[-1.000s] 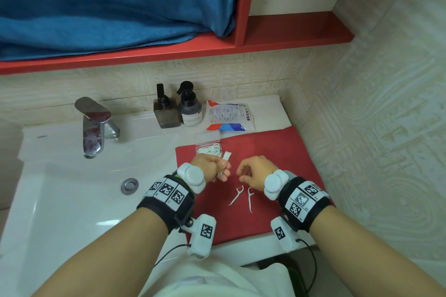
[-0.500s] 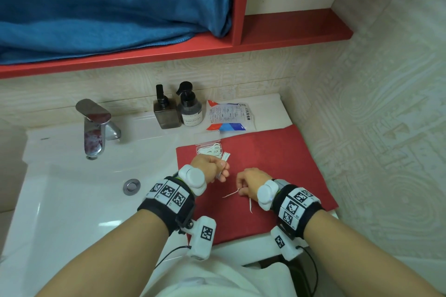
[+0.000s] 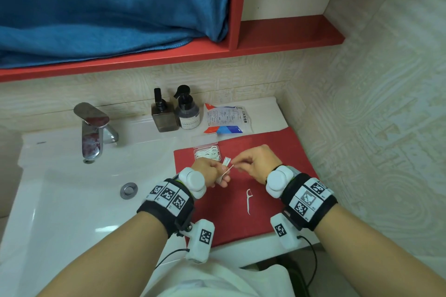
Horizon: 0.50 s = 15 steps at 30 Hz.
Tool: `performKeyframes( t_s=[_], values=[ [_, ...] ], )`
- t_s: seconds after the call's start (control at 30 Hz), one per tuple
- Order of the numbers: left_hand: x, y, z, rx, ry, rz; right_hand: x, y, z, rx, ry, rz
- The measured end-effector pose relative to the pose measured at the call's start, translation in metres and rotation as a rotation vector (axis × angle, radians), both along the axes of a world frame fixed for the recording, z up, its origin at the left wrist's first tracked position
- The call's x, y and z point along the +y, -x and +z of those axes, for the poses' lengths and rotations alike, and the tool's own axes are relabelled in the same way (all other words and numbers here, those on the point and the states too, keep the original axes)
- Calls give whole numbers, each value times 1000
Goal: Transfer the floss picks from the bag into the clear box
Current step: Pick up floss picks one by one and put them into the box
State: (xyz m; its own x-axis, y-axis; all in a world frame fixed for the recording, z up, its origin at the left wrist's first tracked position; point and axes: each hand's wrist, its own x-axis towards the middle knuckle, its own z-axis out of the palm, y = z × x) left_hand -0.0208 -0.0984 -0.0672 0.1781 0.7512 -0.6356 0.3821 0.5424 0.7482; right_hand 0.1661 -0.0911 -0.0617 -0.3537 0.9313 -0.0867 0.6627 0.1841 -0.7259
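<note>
My left hand grips a small bundle of white floss picks upright over the red mat. My right hand pinches one floss pick and holds it against that bundle. A single floss pick lies loose on the mat between my wrists. The clear box stands open at the mat's far left corner with several picks inside. The floss pick bag lies flat on the white counter behind the mat.
Two dark pump bottles stand beside the bag. A chrome faucet and the white sink basin are to the left. A red shelf with a blue towel hangs overhead. A tiled wall closes the right side.
My right hand picked one of the two loose picks off the mat and raised it to the bundle in my left hand. One pick is left on the mat.
</note>
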Motion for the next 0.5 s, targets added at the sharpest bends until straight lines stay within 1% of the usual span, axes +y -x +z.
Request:
performKeyframes(
  t_s=[0.07, 0.17, 0.3, 0.37, 0.5],
  values=[
    [0, 0, -2, -34, 27, -13, 0, -2, -4, 15, -87, -4],
    [0, -1, -3, -101, 40, 67, 0, -1, -7, 5, -255, 61],
    [1, -2, -2, -138, 22, 76, 2, -2, -7, -32, -316, 112],
    [2, -3, -1, -116, 0, 58, 0, -2, -5, -46, -280, 108],
    [1, 0, -2, -31, -74, 31, -4, 2, 5, -33, -29, 47]
  ],
)
